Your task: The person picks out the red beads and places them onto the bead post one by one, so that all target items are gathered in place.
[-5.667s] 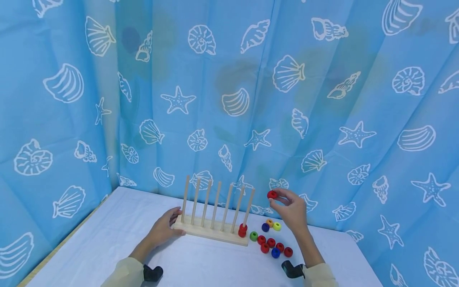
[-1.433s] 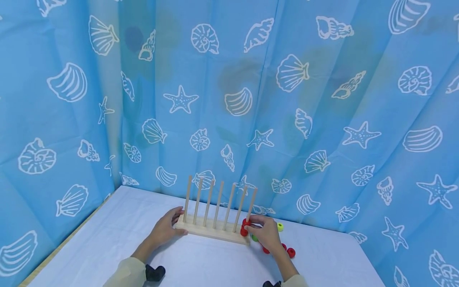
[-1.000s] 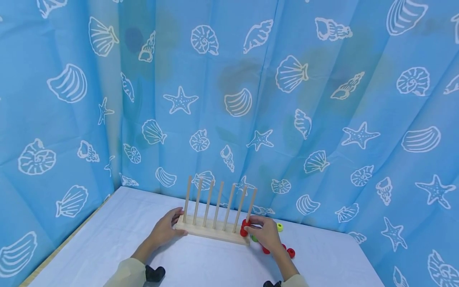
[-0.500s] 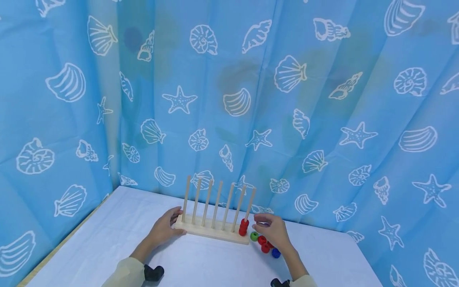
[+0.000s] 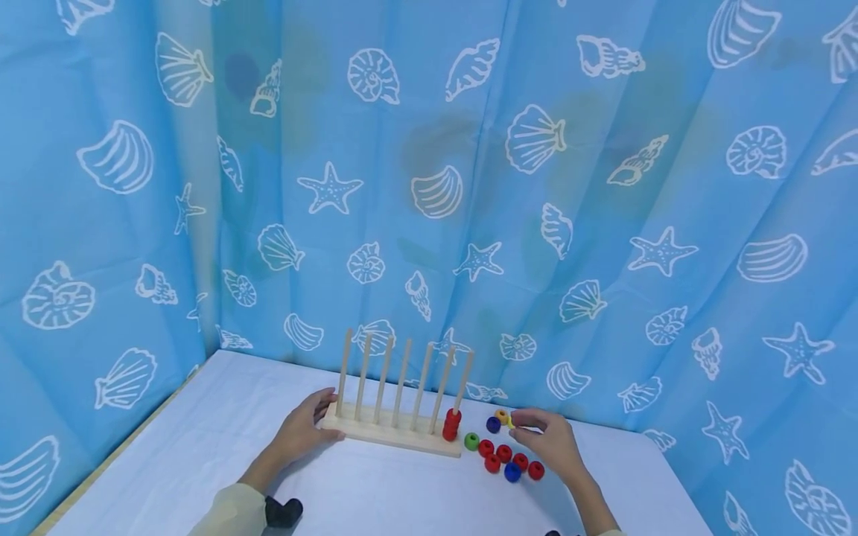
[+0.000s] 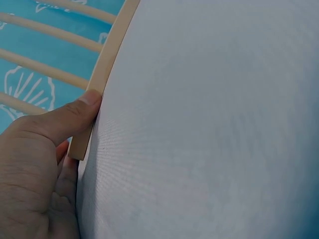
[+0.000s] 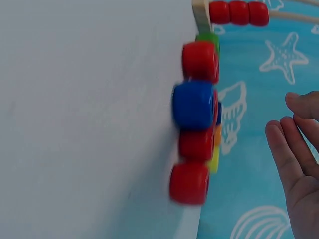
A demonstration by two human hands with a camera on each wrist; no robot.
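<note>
My left hand (image 5: 302,432) grips the left end of a wooden peg stand (image 5: 395,432), a flat base with several upright pegs. In the left wrist view the thumb presses the front edge of the base (image 6: 107,59), the other fingers behind it. Three red beads (image 5: 452,425) are stacked on the rightmost peg. My right hand (image 5: 553,443) is over the right side of the table, fingertips beside a yellow bead (image 5: 511,421) that they partly cover in the head view. In the right wrist view, the thumb and fingers (image 7: 281,149) stand apart with nothing between them.
Right of the stand lie loose beads: a green one (image 5: 472,441), several red ones (image 5: 504,452), a blue one (image 5: 512,472), a dark blue one (image 5: 493,424) and an orange one (image 5: 500,416). A blue shell-print curtain (image 5: 402,186) hangs behind the white-covered table (image 5: 375,491).
The red bead my right hand held in the air now sits third on the rightmost peg. That hand let it go and moved right to the yellow bead. My left hand stayed on the stand.
</note>
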